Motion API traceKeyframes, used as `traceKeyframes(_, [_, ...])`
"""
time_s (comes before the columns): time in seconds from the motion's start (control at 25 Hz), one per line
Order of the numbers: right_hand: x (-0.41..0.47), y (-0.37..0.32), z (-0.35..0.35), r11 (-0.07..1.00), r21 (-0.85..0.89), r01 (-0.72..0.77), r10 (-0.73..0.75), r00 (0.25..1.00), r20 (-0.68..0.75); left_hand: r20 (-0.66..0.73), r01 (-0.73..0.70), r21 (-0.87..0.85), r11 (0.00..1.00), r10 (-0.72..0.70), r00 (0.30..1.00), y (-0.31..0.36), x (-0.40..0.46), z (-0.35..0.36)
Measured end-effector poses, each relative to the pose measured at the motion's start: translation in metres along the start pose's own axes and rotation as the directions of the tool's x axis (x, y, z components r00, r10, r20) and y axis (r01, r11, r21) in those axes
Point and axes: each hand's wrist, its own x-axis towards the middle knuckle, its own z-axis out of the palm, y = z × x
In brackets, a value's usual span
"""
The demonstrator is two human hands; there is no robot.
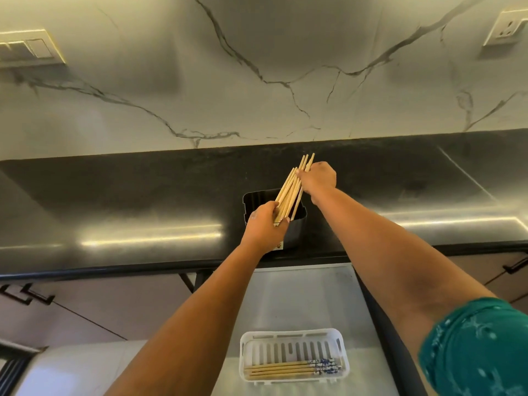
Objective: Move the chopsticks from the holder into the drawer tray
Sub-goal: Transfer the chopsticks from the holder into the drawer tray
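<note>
A black rectangular holder [295, 232] stands on the dark countertop near its front edge. Several pale wooden chopsticks [291, 190] lean out of it toward the wall. My right hand [318, 178] grips the upper part of the bundle. My left hand [264, 227] grips the holder's near rim, with fingers against the lower ends of the chopsticks. Below, in the open drawer, a white slotted tray [294, 337] holds several chopsticks with blue-patterned ends [294, 370], lying flat along its front side.
The black countertop [143, 201] runs left to right under a marble wall. Switch plates sit on the wall at the far left [28, 50] and far right [505, 27]. The open drawer [300, 298] has a grey liner. Cabinet handles [25, 294] flank it.
</note>
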Motion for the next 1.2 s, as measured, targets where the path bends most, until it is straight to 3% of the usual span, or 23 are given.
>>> traceKeyframes(0.2, [-0.013,-0.031,-0.033,0.991,-0.051,0.125,-0.126,0.992,-0.015,-0.096,-0.022,-0.042,0.999,0.018,0.995,0.020,-0.001,-0.014])
traceKeyframes(0.28, [-0.026,-0.046,-0.052,0.967,-0.062,0.246,-0.248,0.968,-0.037,-0.160,-0.017,-0.055,0.998,0.008,0.987,0.033,-0.003,-0.021])
traceKeyframes(0.36, [-0.047,-0.062,-0.073,0.901,-0.066,0.428,-0.431,0.902,-0.025,-0.251,-0.056,-0.023,0.998,0.048,0.967,0.052,-0.005,-0.029])
traceKeyframes(0.44, [-0.082,-0.077,-0.089,0.791,-0.073,0.607,-0.608,0.794,0.012,-0.288,-0.186,-0.068,0.980,0.159,0.944,0.076,-0.010,-0.039])
traceKeyframes(0.52, [-0.118,-0.084,-0.098,0.673,-0.110,0.732,-0.735,0.678,0.012,-0.264,-0.266,-0.295,0.918,0.189,0.946,0.097,-0.022,-0.048])
traceKeyframes(0.6, [-0.143,-0.082,-0.108,0.608,-0.125,0.784,-0.785,0.617,0.054,-0.214,-0.266,-0.468,0.843,0.183,0.959,0.099,-0.037,-0.052])
traceKeyframes(0.76, [-0.162,-0.048,-0.114,0.755,0.105,0.647,-0.652,0.724,0.227,-0.004,-0.125,-0.575,0.808,0.149,0.989,0.063,-0.079,-0.034])
traceKeyframes(0.8, [-0.167,-0.029,-0.108,0.803,0.133,0.581,-0.594,0.765,0.249,0.023,-0.039,-0.619,0.785,0.067,0.997,0.049,-0.089,-0.023])
traceKeyframes(0.88, [-0.186,0.024,-0.084,0.872,0.128,0.472,-0.486,0.805,0.340,0.074,0.209,-0.715,0.667,-0.226,0.971,0.016,-0.111,0.003])
traceKeyframes(0.96, [-0.214,0.083,-0.054,0.913,-0.041,0.405,-0.312,0.760,0.570,0.169,0.447,-0.736,0.509,-0.500,0.849,-0.014,-0.131,0.025])
traceKeyframes(1.04, [-0.244,0.137,-0.024,0.848,-0.278,0.450,-0.125,0.680,0.722,0.249,0.587,-0.695,0.416,-0.626,0.739,-0.038,-0.146,0.047])
traceKeyframes(1.08, [-0.255,0.159,-0.011,0.779,-0.367,0.509,-0.110,0.687,0.718,0.289,0.625,-0.690,0.365,-0.653,0.700,-0.046,-0.153,0.056])
traceKeyframes(1.2, [-0.267,0.202,0.005,0.518,-0.528,0.673,-0.252,0.710,0.657,0.374,0.677,-0.708,0.198,-0.709,0.598,-0.067,-0.170,0.075])
